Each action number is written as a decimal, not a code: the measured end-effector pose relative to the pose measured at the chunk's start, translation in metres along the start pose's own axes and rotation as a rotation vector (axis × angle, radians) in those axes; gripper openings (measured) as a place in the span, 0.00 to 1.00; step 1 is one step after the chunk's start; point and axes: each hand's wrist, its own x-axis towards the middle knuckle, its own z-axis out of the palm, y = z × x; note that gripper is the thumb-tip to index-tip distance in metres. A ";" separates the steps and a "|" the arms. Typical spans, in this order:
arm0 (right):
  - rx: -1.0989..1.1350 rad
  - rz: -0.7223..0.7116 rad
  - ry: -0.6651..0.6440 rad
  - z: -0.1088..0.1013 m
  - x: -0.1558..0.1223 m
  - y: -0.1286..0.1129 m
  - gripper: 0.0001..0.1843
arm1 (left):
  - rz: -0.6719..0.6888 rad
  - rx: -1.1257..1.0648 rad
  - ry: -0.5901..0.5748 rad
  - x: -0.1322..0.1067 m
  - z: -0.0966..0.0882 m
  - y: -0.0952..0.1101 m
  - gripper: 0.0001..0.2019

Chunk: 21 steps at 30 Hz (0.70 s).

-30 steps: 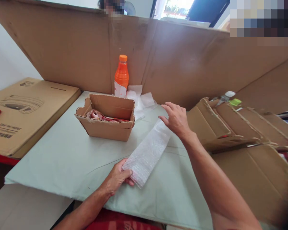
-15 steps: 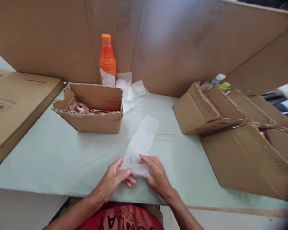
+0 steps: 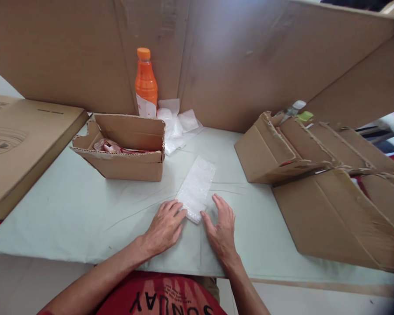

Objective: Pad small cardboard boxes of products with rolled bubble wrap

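Observation:
A strip of clear bubble wrap (image 3: 197,186) lies flat on the cloth-covered table (image 3: 134,236), slanting away from me with its near end doubled over. My left hand (image 3: 166,224) rests palm down at the strip's near left edge, fingertips touching it and not gripping. At the near right corner is my right hand (image 3: 220,227), thumb and fingers spread apart. Its thumb tip is close to the bubble wrap; whether it touches I cannot tell. Nothing is held in either hand.
An open cardboard box (image 3: 134,168) with red packaged items stands at the left, an orange bottle (image 3: 146,85) and crumpled bubble wrap (image 3: 175,124) behind it. More boxes (image 3: 328,218) line the right side. A large flat carton (image 3: 26,148) lies far left. Cardboard panels (image 3: 233,65) wall the back.
The near end of the bubble wrap, raised between my hands before, now lies folded down on the table. Both hands have let go and turned palm down beside it.

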 end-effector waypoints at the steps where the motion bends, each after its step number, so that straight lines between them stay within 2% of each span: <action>1: 0.010 -0.046 -0.021 -0.005 -0.002 -0.002 0.25 | -0.005 0.017 -0.003 0.001 0.000 0.000 0.21; 4: 0.043 -0.193 -0.155 -0.012 -0.007 -0.011 0.22 | -0.028 0.051 0.006 0.002 -0.002 0.000 0.20; 7: 0.026 -0.246 -0.254 -0.005 -0.008 -0.015 0.21 | -0.047 0.096 0.035 0.001 -0.001 -0.001 0.22; 11: 0.072 -0.245 -0.258 0.009 -0.002 -0.013 0.20 | 0.002 0.133 0.086 0.002 0.001 -0.010 0.26; 13: 0.119 -0.242 -0.237 0.010 0.000 -0.012 0.20 | 0.032 0.129 0.116 0.002 0.002 -0.015 0.25; 17: 0.237 -0.116 -0.252 -0.001 -0.001 -0.017 0.18 | 0.028 -0.025 0.167 0.000 0.000 -0.017 0.19; 21: 0.361 0.071 -0.276 -0.013 -0.008 -0.019 0.15 | -0.086 -0.263 0.107 -0.005 -0.006 -0.009 0.15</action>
